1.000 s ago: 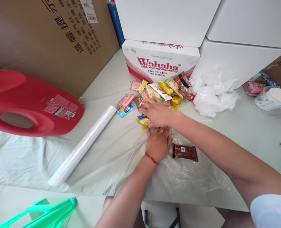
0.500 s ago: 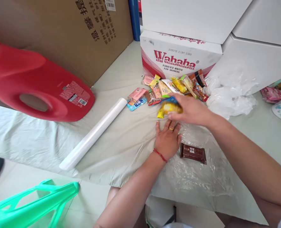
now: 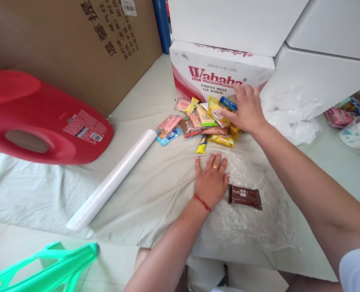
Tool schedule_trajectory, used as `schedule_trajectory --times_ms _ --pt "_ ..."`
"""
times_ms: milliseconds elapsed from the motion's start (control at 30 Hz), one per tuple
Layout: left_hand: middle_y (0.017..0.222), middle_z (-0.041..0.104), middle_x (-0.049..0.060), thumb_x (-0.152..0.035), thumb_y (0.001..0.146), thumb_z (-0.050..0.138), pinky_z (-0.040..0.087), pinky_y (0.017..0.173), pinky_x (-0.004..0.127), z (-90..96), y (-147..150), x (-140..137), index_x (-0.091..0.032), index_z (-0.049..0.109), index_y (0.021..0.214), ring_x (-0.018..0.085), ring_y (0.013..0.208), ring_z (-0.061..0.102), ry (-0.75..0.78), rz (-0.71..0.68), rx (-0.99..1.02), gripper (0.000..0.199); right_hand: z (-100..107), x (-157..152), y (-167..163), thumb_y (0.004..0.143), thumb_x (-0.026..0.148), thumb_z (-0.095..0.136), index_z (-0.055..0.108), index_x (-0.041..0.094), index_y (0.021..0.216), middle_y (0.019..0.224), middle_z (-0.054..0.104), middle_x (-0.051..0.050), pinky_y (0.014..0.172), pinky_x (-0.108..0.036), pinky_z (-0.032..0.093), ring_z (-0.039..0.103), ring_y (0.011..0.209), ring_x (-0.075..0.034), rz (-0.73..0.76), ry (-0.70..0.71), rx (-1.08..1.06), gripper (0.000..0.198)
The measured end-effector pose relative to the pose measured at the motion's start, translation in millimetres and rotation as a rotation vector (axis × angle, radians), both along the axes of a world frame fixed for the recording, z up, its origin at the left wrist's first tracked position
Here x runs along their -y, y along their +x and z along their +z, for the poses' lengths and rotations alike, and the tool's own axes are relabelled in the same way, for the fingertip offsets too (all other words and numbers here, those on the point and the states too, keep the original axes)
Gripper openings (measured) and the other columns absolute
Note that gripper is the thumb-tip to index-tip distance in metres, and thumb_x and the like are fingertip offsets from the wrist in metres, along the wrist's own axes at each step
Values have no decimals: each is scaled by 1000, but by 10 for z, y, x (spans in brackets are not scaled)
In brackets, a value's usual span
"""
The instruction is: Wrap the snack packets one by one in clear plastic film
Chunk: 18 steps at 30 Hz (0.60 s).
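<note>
My left hand (image 3: 212, 178) lies flat with spread fingers at the edge of a crinkled sheet of clear plastic film (image 3: 253, 229). On that film, just right of the hand, rests a dark brown wrapped snack bar (image 3: 245, 197). My right hand (image 3: 247, 108) reaches over the right side of a heap of small packaged snacks (image 3: 207, 115), fingers apart. Its thumb touches a yellow snack packet (image 3: 214, 106), and a blue packet (image 3: 228, 103) shows between thumb and fingers. A small yellow-and-blue stick packet (image 3: 202, 144) lies at the heap's front edge.
A white film roll (image 3: 113, 178) lies left of my hands. Behind the snacks stands a Wahaha carton (image 3: 219, 69); crumpled white plastic bags (image 3: 298, 117) are to its right. A red jug (image 3: 46, 121), a big cardboard box (image 3: 76, 48) and a green stool (image 3: 46, 267) are at left.
My right hand has released the yellow and blue packets at the heap's front and moved up and right over the heap, shifting several snacks. My left hand stays flat.
</note>
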<state>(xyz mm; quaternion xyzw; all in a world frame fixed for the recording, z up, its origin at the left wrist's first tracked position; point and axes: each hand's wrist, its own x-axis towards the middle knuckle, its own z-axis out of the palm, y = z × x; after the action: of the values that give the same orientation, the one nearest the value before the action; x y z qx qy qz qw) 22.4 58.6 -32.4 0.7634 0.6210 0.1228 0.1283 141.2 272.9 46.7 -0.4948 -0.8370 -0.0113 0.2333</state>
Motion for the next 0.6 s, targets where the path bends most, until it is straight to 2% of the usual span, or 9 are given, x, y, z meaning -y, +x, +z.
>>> schedule_trajectory --times_ms 67,133,200,267,367,433,533,600 --pt "169 34 4 -42 106 31 14 125 72 -16 -3 4 -29 43 156 27 156 30 12 4 -2 53 70 194 -87 90 52 68 44 14 150 152 45 -22 116 -61 34 38 136 -42 30 89 43 75" --pt "168 35 4 -43 106 30 14 125 71 -30 -4 4 -30 43 156 27 156 30 23 8 -4 53 86 362 -257 99 38 55 49 18 148 153 47 -17 120 -58 30 37 140 -38 178 173 153 54" --pt "167 37 5 -43 106 31 14 125 71 -33 -2 1 -30 45 155 27 155 32 22 4 -3 52 28 466 -497 104 25 41 58 20 139 144 59 -11 124 -53 25 39 141 -32 413 174 323 39" --pt "165 41 6 -41 106 33 12 126 71 -22 1 -5 -28 47 153 26 155 32 7 2 1 51 -84 494 -752 104 19 39 64 18 131 132 67 -9 126 -49 23 42 142 -28 560 105 459 37" --pt "162 46 8 -39 105 36 9 126 71 6 7 -11 -27 50 150 27 155 33 -17 9 7 49 -244 434 -1018 100 13 41 66 13 128 124 72 -12 125 -56 23 50 135 -29 537 26 513 37" --pt "163 45 9 -39 105 36 9 126 72 14 8 -11 -27 49 151 27 155 32 -23 4 11 50 -277 386 -1076 99 10 41 71 13 118 115 75 -13 123 -60 25 56 126 -29 494 -30 459 36" --pt "165 42 8 -40 106 34 10 125 73 6 1 -1 -26 47 153 28 155 32 -14 -9 6 51 -170 407 -1006 99 15 49 75 16 104 109 77 -11 122 -57 28 59 120 -28 436 -96 190 27" --pt "166 40 8 -42 107 31 12 125 73 -1 -10 6 -27 46 154 28 155 31 -1 -12 -5 52 -33 518 -863 101 22 51 75 17 105 114 76 -11 120 -55 33 58 122 -29 384 -83 32 25"
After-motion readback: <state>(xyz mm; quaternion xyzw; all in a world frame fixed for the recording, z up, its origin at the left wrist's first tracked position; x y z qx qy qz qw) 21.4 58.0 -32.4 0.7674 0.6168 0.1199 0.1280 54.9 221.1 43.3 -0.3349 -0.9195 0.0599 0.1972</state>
